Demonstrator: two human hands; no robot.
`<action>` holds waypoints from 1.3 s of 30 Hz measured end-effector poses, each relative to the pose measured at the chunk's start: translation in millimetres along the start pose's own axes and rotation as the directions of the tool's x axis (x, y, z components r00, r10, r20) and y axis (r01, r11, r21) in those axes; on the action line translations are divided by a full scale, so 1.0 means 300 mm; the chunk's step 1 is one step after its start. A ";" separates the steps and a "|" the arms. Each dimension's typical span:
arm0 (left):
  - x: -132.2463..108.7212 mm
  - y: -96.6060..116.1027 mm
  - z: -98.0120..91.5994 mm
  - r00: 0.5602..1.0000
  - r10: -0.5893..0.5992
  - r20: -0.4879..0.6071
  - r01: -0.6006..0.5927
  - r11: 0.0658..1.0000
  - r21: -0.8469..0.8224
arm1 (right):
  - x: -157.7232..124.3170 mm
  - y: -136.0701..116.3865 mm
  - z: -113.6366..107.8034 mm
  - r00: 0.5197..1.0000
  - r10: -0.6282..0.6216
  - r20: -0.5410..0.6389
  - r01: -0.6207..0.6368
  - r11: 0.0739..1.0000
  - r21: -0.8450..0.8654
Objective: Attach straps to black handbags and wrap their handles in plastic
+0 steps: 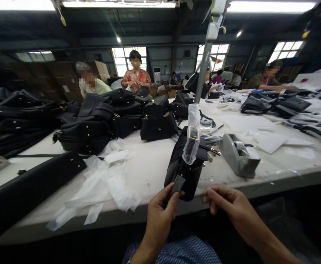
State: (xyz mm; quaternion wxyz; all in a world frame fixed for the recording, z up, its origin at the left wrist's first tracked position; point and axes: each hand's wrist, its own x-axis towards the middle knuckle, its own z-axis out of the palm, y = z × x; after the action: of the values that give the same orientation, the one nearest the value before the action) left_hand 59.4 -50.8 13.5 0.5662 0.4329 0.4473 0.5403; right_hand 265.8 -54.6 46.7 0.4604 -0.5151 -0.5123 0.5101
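My left hand (pixel 163 209) is closed at the front edge of the table, thumb and fingers pinching a small flat grey strip (pixel 178 183). Right behind that strip stands a black handbag (pixel 186 176), tilted a little. Over its front and top runs a strap with a gold buckle (pixel 194 133), wrapped in clear plastic film (pixel 190 152). To the right of the bag and apart from it is my right hand (pixel 226 201), its fingers curled and pressed together. Whatever may be between those fingertips is too small or hidden to make out.
A grey tape dispenser (pixel 239 156) stands right of the bag. White tissue sheets (pixel 105 183) and a long black bag piece (pixel 36 183) lie left. Several black bags (pixel 86 124) are piled behind, near a metal post (pixel 204 69). Co-workers (pixel 136 75) are across the table.
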 end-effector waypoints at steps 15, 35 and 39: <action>-0.021 0.035 -0.015 0.942 0.326 0.081 -0.336 0.900 0.278 | 0.054 -0.123 0.222 0.994 -0.112 -0.008 0.092 0.858 -0.506; -0.037 0.063 -0.025 0.967 0.237 0.093 -0.254 0.927 0.277 | 0.055 -0.081 0.196 0.998 -0.047 -0.031 0.030 0.908 -0.419; -0.040 0.064 -0.027 0.991 0.045 0.123 -0.058 0.993 0.101 | 0.060 -0.056 0.181 0.996 -0.065 0.055 0.078 0.950 -0.302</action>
State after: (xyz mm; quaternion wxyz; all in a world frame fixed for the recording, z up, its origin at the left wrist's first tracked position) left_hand 46.9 -62.0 30.8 0.5546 0.5053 0.4286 0.5033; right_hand 209.9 -38.4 59.6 0.3824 -0.5495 -0.6131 0.4195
